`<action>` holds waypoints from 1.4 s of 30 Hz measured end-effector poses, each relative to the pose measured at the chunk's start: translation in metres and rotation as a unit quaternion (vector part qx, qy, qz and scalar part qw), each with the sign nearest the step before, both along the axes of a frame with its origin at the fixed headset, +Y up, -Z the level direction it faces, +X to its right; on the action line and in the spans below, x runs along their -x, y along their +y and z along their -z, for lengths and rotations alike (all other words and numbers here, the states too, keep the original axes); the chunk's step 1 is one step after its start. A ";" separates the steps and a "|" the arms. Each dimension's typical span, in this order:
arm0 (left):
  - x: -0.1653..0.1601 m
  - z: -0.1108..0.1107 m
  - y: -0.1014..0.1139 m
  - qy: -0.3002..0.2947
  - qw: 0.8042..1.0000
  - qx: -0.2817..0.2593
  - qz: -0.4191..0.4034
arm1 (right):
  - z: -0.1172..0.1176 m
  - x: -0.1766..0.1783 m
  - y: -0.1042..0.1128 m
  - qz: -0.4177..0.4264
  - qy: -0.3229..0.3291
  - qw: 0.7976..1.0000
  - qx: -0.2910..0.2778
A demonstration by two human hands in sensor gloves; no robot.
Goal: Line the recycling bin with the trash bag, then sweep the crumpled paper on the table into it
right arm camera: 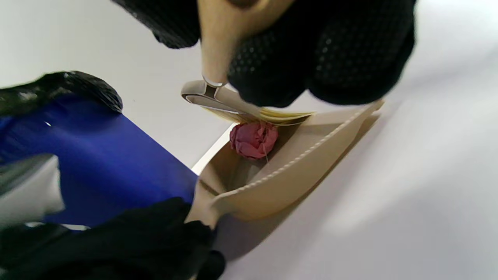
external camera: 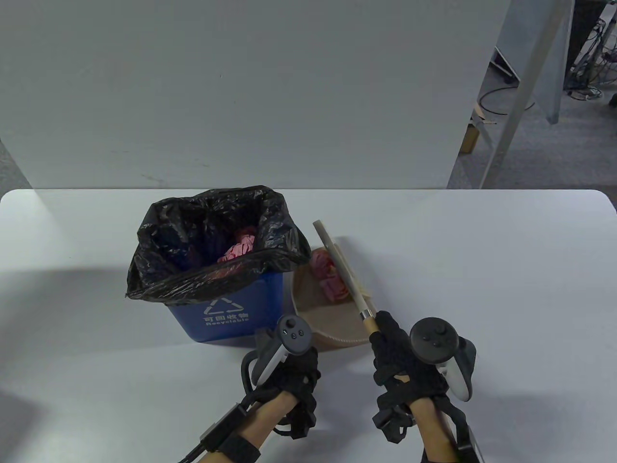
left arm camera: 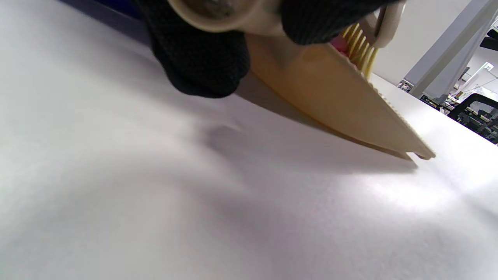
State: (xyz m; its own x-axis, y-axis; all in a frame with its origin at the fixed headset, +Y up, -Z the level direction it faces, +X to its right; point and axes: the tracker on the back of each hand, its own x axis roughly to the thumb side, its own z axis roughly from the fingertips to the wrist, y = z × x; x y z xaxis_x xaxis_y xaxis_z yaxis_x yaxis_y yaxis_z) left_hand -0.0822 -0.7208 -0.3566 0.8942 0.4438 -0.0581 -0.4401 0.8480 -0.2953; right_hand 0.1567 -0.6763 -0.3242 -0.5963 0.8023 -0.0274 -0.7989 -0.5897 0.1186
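Observation:
The blue recycling bin (external camera: 226, 308) stands lined with a black trash bag (external camera: 193, 236), and pink crumpled paper (external camera: 239, 247) lies inside. Right of it is a beige dustpan (external camera: 318, 316) holding another pink paper ball (external camera: 329, 277), also seen in the right wrist view (right arm camera: 253, 139). My left hand (external camera: 289, 371) grips the dustpan's handle (left arm camera: 221, 15). My right hand (external camera: 391, 347) grips the wooden handle of a small brush (external camera: 337, 260), whose bristles (right arm camera: 272, 115) lie over the paper ball in the pan. The pan (left arm camera: 330, 101) tilts, one edge on the table.
The white table (external camera: 482, 270) stretches to both sides, backed by a grey panel (external camera: 241, 87). The bin's blue wall (right arm camera: 97, 163) stands close beside the dustpan (right arm camera: 272, 186). Cables and a metal leg (external camera: 520, 87) show on the floor at the far right.

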 end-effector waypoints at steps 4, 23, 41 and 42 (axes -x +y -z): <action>0.001 0.000 0.000 0.002 1.000 0.002 -0.005 | 0.000 -0.004 -0.002 0.071 0.006 0.997 0.011; 0.010 0.003 0.006 -0.011 0.999 -0.011 -0.037 | 0.001 -0.062 -0.006 0.201 -0.146 0.968 -0.032; 0.020 -0.027 0.052 -0.070 0.982 -0.058 -0.163 | -0.001 -0.104 -0.018 0.232 -0.246 0.941 -0.030; 0.021 -0.030 0.058 -0.076 0.980 -0.058 -0.175 | -0.001 -0.104 -0.018 0.237 -0.246 0.939 -0.030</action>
State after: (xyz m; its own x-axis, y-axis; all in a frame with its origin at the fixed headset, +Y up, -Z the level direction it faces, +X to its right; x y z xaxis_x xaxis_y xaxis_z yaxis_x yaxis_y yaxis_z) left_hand -0.1029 -0.6633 -0.3268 0.6802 0.7208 0.1336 -0.6686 0.6847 -0.2901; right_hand 0.2611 -0.6947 -0.3232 -0.0994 0.9833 -0.1527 -0.9226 -0.1486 -0.3560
